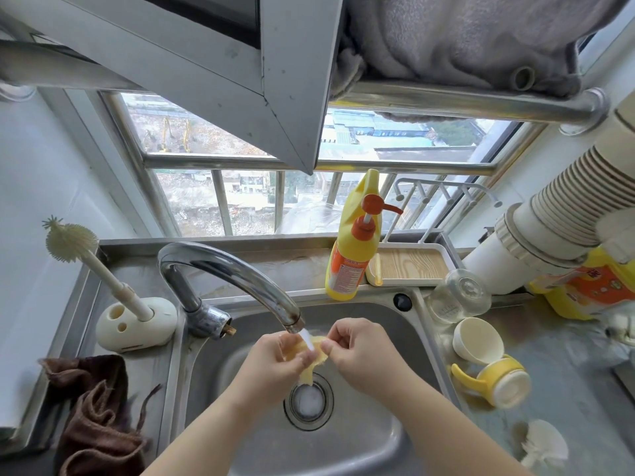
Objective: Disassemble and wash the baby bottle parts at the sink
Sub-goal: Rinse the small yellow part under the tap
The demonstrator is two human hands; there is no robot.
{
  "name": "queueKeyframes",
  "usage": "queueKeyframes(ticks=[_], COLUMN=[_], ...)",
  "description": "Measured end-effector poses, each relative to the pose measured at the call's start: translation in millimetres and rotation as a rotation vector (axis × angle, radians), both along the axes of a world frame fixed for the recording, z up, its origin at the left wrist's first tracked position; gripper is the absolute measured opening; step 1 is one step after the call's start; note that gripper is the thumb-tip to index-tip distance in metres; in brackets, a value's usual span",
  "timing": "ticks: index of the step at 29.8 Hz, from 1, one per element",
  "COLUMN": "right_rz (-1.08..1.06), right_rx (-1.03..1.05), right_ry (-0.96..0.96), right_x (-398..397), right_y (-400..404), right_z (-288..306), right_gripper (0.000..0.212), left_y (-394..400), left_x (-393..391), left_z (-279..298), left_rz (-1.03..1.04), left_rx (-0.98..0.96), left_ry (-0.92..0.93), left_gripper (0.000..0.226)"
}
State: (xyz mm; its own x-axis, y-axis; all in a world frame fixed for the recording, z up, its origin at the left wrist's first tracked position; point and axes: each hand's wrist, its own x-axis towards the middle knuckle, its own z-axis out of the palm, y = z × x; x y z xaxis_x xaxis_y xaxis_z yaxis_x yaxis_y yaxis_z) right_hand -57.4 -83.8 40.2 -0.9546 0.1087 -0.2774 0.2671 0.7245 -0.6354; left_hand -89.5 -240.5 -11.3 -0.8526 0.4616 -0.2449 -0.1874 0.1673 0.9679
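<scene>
Rinsing is the step in hand, judging by the layout: both hands meet right under the tap (240, 280) spout, above the drain (308, 401), so runoff falls straight into the sink (360, 441). Between them is a soft, pale yellow part (311, 355), probably the bottle's nipple or a seal; it is too blurred by water to name surely. A thin white stream strikes it near the top.

Left hand (275, 359), at 9 o'clock of the part, curls its fingers around the part's left edge and grips it. Right hand (357, 348), at 3 o'clock, pinches the right edge between thumb and bent fingers, seemingly stretching the piece so water reaches its folds.

Other pieces wait on the counter at 3 o'clock of the sink, likely laid out there as the bottle was taken apart: a clear glass bottle (458, 298) lying on its side, a cream cup (477, 340) just below it, and a yellow handled collar (494, 381) beyond that. Whether these are washed already, I cannot tell.

Soap (354, 249) stands at 12 o'clock, within reach. A brush (89, 259) sits in its stand at 10 o'clock, and a brown rag (96, 413) lies at 8 o'clock.
</scene>
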Motion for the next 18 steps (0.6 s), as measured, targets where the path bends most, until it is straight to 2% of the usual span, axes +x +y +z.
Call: queueKeyframes(ticks=[2, 5, 8, 10, 14, 18], right_rz=[0.014, 0.098, 0.16, 0.136, 0.138, 0.213], right_rx=[0.011, 0.028, 0.086, 0.049, -0.004, 0.042], right_ry=[0.025, 0.009, -0.031, -0.033, 0.001, 0.02], right_x=[-0.9, 0.7, 5.5, 7.2, 5.0, 3.9], right_y=[0.3, 9.2, 26.4, 38.4, 38.4, 23.3], right_z=[-1.0, 4.2, 11.2, 14.4, 14.3, 12.2], right_gripper=[0.023, 0.028, 0.024, 0.021, 0.011, 0.009], left_y=[0.0, -4.2, -12.7, -18.6, -12.5, -6.8], left_x=[-2.3, -5.0, -7.1, -9.8, -8.6, -4.7], left_z=[0.7, 3.4, 0.2, 1.6, 8.2, 10.9], left_rz=[-0.014, -0.027, 0.056, 0.088, -0.012, -0.049], left_rx=[0.019, 0.039, 0.032, 0.045, 0.057, 0.067], left_ry=[-0.016, -0.041, -0.082, -0.104, -0.134, -0.168], left_gripper=[0.032, 0.018, 0.017, 0.015, 0.008, 0.046])
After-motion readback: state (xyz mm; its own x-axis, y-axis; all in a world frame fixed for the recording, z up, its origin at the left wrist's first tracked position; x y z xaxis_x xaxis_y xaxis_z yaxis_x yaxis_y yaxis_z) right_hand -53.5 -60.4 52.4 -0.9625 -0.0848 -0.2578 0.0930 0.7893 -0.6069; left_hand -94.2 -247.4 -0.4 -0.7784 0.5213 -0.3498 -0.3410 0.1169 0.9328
